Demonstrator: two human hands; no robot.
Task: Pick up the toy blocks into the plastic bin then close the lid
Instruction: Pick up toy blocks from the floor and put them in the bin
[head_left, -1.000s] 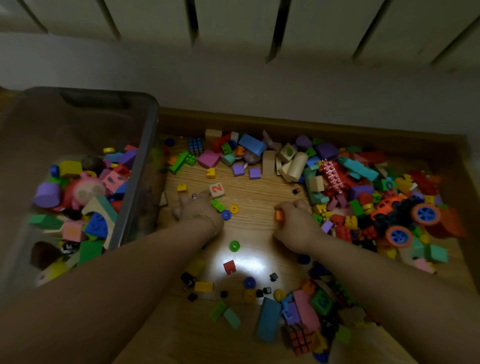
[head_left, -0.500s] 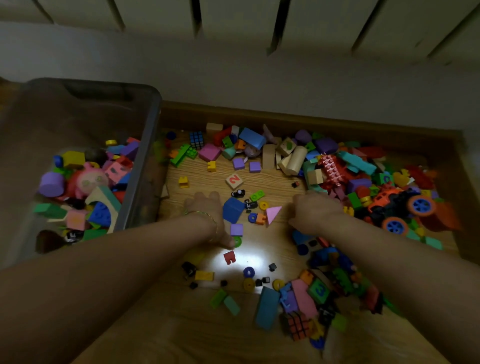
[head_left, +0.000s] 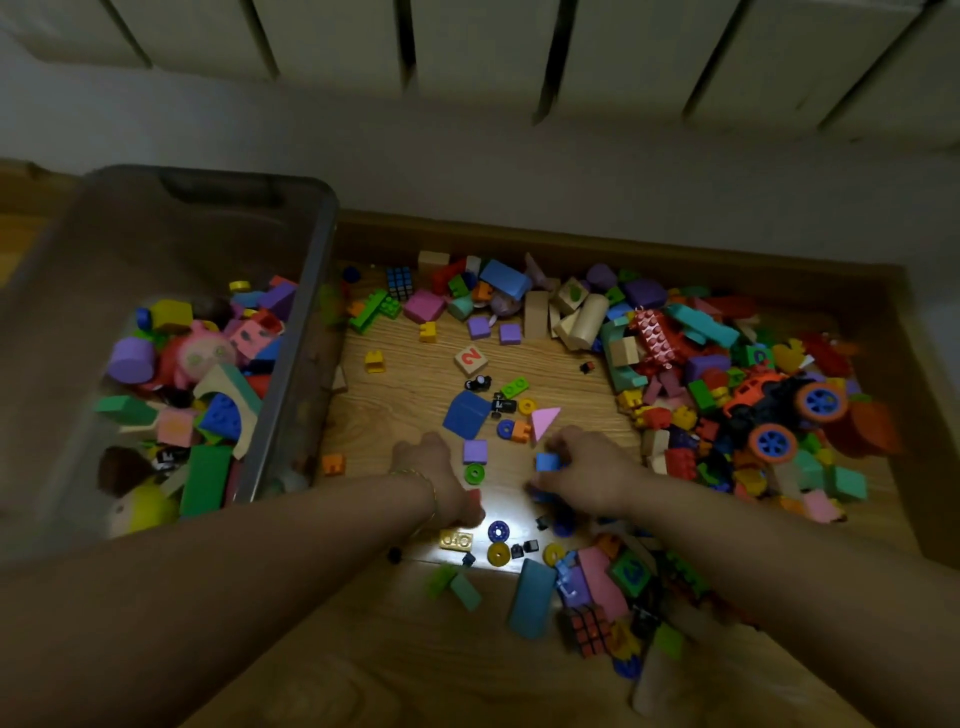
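Plastic bin: clear, lidless, set at the left on the wooden floor, partly filled with mixed toys. Toy blocks: scattered loose across the floor beside the bin, heaped thickest at the right around an orange toy car. Right hand: lowered among the central pieces, a small blue block pinched in its fingers. Left hand: placed palm down just beside it; whether anything is gripped cannot be told.

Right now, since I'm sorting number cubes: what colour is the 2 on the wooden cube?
Red, on the wooden cube, clearest in the head view.
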